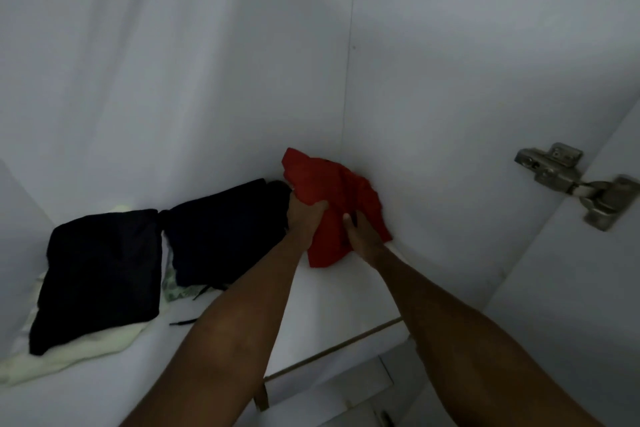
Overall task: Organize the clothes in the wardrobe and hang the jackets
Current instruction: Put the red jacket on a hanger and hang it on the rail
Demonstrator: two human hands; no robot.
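White wardrobe shelf (214, 350) is lying dim, with bare board running along its front edge. Two dark folded garments (100, 274) are sitting left over pale cloth (69, 354), possibly towels. Red garment (332, 204) is bunching in the back right corner; left hand (306, 215) and right hand (360, 236) are both gripping it.

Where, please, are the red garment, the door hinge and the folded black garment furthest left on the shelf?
red garment (360, 191), head view, on its bunched upper middle.
door hinge (554, 172), head view, on its metal body.
folded black garment (100, 274), head view, on its flat top.
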